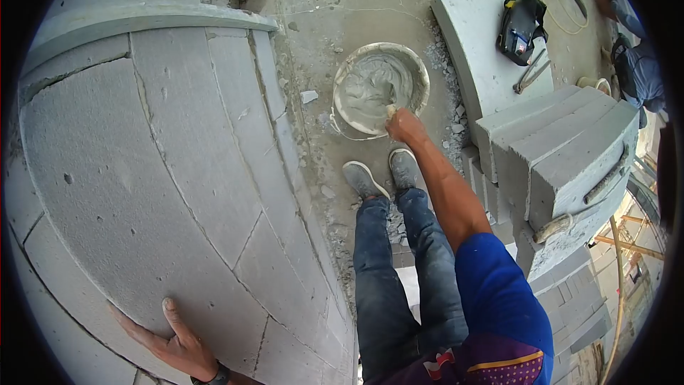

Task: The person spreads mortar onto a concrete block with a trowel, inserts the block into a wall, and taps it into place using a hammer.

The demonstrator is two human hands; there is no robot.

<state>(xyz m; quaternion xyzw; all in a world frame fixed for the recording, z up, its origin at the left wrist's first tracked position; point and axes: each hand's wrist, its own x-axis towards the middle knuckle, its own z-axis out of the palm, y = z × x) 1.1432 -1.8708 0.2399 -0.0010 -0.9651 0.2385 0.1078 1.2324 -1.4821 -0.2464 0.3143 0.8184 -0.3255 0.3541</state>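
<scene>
My left hand [182, 349] lies on the upper edge of a grey block wall [192, 164], thumb and fingers apart, holding nothing. My right hand [406, 127] is closed round the pale handle of a trowel [391, 110] at the near rim of a round bucket [337, 103]. Wet grey mortar [367, 93] fills much of the bucket, and the tool's blade is sunk in it, mostly out of sight. Mortar joints run between the wall's large blocks.
On the right, grey blocks [563, 142] are stacked beside my legs. A black bag [522, 28] and a pincer-like tool [533, 73] lie on a block behind them. Another person [638, 64] is at the far right, near a yellow hose [563, 25]. Rubble litters the floor.
</scene>
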